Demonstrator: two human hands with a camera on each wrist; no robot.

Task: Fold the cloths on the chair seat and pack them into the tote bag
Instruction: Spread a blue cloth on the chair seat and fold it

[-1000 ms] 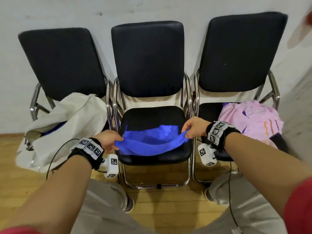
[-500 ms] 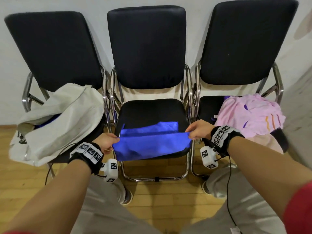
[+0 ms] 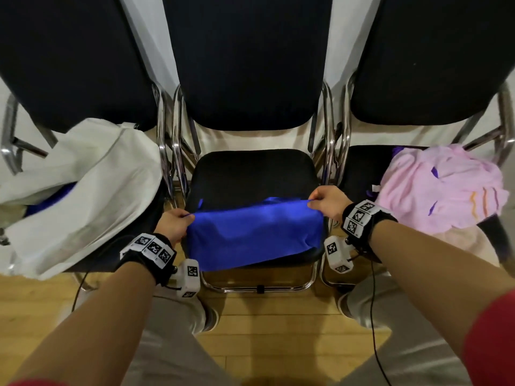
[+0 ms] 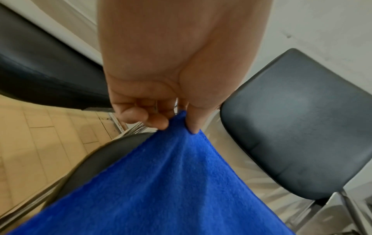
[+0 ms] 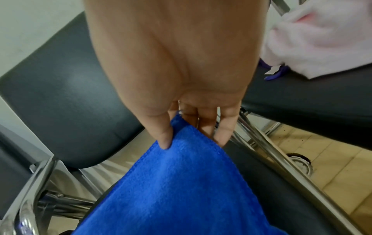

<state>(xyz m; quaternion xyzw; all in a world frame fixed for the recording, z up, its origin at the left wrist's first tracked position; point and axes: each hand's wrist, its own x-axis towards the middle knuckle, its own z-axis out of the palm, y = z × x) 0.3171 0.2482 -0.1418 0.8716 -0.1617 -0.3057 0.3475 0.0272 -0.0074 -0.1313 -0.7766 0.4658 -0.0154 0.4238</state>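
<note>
Currently, head view: my left hand (image 3: 173, 224) and right hand (image 3: 328, 202) each pinch one corner of the blue cloth (image 3: 255, 232), stretched between them over the front of the middle chair seat (image 3: 250, 174); taut corners should give a straight fold line. Tote bag (image 3: 83, 190) sits just beyond my left hand, pink cloths (image 3: 443, 188) beyond my right, ready for later.

Left wrist view: thumb and curled fingers (image 4: 155, 120) clamp the corner, cloth fanning away from the pinch.

Right wrist view: thumb on top, fingers (image 5: 221, 135) underneath the cloth's corner; seat below. Judgement: folding step, packing not yet begun for this cloth.
</note>
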